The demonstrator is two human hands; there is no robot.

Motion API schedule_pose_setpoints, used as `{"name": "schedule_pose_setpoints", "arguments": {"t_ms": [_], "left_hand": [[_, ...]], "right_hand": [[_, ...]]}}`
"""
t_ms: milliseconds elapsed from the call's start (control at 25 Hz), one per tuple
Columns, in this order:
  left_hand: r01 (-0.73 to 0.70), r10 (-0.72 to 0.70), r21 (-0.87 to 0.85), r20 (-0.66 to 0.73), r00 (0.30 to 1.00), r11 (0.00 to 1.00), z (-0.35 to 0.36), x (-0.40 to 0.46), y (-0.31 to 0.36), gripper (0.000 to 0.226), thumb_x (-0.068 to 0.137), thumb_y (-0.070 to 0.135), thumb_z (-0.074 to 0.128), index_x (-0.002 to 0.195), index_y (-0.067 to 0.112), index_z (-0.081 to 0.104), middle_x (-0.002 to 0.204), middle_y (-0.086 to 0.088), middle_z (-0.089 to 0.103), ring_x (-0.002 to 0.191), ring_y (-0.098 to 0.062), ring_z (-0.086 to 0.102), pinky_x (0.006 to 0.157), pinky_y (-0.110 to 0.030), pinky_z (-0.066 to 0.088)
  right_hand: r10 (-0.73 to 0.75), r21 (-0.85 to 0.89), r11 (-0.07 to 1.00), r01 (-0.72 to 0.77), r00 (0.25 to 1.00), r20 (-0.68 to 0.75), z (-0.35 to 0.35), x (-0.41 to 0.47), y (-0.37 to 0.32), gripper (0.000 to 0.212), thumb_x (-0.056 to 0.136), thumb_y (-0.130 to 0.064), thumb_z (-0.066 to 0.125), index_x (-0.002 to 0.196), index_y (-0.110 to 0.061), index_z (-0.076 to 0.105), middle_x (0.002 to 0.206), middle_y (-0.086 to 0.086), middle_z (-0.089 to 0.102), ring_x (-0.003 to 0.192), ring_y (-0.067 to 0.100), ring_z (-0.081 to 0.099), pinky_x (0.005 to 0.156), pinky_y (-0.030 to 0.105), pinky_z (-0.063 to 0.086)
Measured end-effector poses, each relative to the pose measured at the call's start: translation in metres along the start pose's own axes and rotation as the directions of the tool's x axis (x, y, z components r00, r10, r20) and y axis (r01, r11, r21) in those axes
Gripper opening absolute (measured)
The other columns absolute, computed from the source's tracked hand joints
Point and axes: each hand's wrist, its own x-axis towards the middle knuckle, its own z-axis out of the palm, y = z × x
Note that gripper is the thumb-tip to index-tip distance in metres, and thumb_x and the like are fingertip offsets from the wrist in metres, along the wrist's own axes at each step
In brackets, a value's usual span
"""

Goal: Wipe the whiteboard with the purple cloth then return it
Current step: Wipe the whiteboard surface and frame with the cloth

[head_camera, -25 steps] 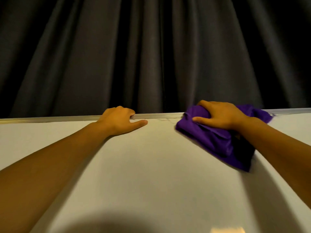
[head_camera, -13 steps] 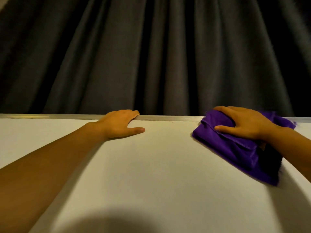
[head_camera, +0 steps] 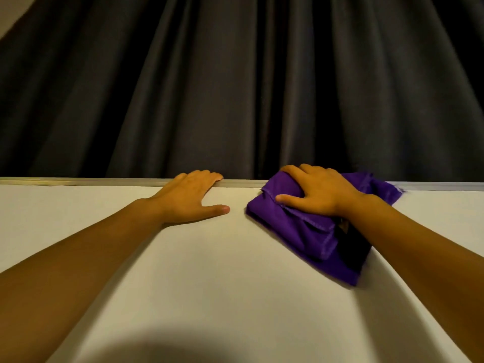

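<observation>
The whiteboard [head_camera: 209, 271] fills the lower half of the view, its white surface running up to a metal top rail [head_camera: 78, 182]. My left hand [head_camera: 191, 197] rests at the rail with its fingers hooked over the top edge and its thumb flat on the board. Just right of it, my right hand [head_camera: 319, 192] presses the folded purple cloth [head_camera: 301, 231] against the board at the top edge. The fingers spread over the cloth and grip it. Part of the cloth hangs down under my right wrist.
A dark grey pleated curtain [head_camera: 235, 87] hangs right behind the board's top rail. A round shadow [head_camera: 162, 347] lies on the board at the bottom of the view.
My right hand slid the cloth to the right along the top edge, then back left, ending close to my left thumb. My left hand kept its hold on the rail.
</observation>
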Motion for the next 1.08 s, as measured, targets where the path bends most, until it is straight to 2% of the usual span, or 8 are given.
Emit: {"name": "schedule_pose_setpoints", "arguments": {"t_ms": [160,320,440,600,760,880,960,1080], "left_hand": [[-0.029,0.029,0.04,-0.015,0.999,0.999,-0.007,-0.028,-0.082,0.087,0.067,0.081,0.026,0.142,0.039,0.017,0.116,0.005,0.052,0.103,-0.013,0.047,0.097,-0.036,0.035],[-0.126,0.123,0.073,0.036,0.992,0.989,-0.009,-0.035,-0.111,0.076,0.067,0.081,0.018,0.13,0.056,-0.018,0.097,0.011,0.04,0.088,-0.008,0.041,0.091,-0.033,0.037],[-0.207,0.206,0.064,0.023,0.978,0.976,-0.011,-0.039,-0.121,0.071,0.07,0.08,0.017,0.129,0.06,-0.016,0.1,0.012,0.038,0.087,-0.006,0.037,0.081,-0.025,0.032],[-0.192,0.192,0.057,0.007,0.981,0.98,-0.013,-0.045,-0.129,0.075,0.068,0.081,0.017,0.136,0.058,-0.006,0.116,0.007,0.046,0.091,-0.006,0.036,0.081,-0.025,0.032],[-0.175,0.176,0.069,-0.005,0.984,0.982,-0.012,-0.054,-0.146,0.071,0.069,0.082,0.016,0.132,0.062,-0.009,0.126,0.005,0.044,0.097,-0.005,0.033,0.089,-0.028,0.031],[-0.117,0.118,0.08,0.003,0.993,0.99,-0.012,-0.066,-0.164,0.069,0.069,0.082,0.017,0.128,0.063,-0.014,0.129,0.004,0.043,0.106,-0.011,0.04,0.095,-0.034,0.032],[-0.107,0.107,0.099,0.008,0.994,0.989,-0.012,-0.069,-0.175,0.07,0.07,0.08,0.019,0.13,0.062,-0.012,0.13,0.003,0.041,0.11,-0.013,0.041,0.098,-0.037,0.032],[-0.131,0.133,0.077,-0.02,0.991,0.988,-0.01,-0.074,-0.189,0.066,0.072,0.08,0.02,0.127,0.064,-0.013,0.13,0.003,0.041,0.108,-0.012,0.039,0.098,-0.036,0.032]], "right_hand": [[0.069,-0.016,0.997,-0.069,0.998,-0.001,0.004,0.01,-0.025,0.094,0.06,-0.084,0.016,0.138,-0.033,0.026,0.123,0.007,0.054,0.111,0.026,0.054,0.093,0.044,0.041],[0.086,-0.056,0.995,-0.084,0.995,0.04,0.003,0.017,-0.053,0.079,0.063,-0.082,0.008,0.134,-0.055,-0.013,0.109,0.008,0.054,0.102,0.026,0.055,0.087,0.04,0.041],[0.089,-0.091,0.992,-0.084,0.995,0.052,0.01,0.041,-0.091,0.073,0.068,-0.079,0.009,0.134,-0.057,-0.01,0.113,0.01,0.052,0.105,0.025,0.051,0.092,0.043,0.038],[0.062,-0.079,0.995,-0.058,0.997,0.053,0.013,0.056,-0.112,0.076,0.067,-0.079,0.009,0.138,-0.055,0.002,0.121,0.011,0.05,0.111,0.027,0.049,0.096,0.046,0.036],[0.08,-0.108,0.992,-0.072,0.993,0.081,0.009,0.032,-0.085,0.066,0.067,-0.08,0.007,0.128,-0.063,-0.013,0.134,0.006,0.044,0.121,0.027,0.044,0.102,0.051,0.03],[0.163,-0.122,0.981,-0.148,0.978,0.127,0.012,0.023,-0.075,0.06,0.066,-0.08,0.006,0.118,-0.07,-0.024,0.154,-0.003,0.021,0.138,0.027,0.025,0.11,0.062,0.017],[0.162,-0.131,0.98,-0.147,0.981,0.106,0.016,0.026,-0.08,0.058,0.066,-0.08,0.003,0.116,-0.071,-0.027,0.156,-0.005,0.015,0.137,0.029,0.026,0.109,0.062,0.02],[0.136,-0.143,0.982,-0.125,0.989,0.066,0.021,0.04,-0.1,0.056,0.068,-0.079,0.001,0.115,-0.071,-0.028,0.152,0.001,0.024,0.131,0.03,0.034,0.107,0.057,0.026]]}}
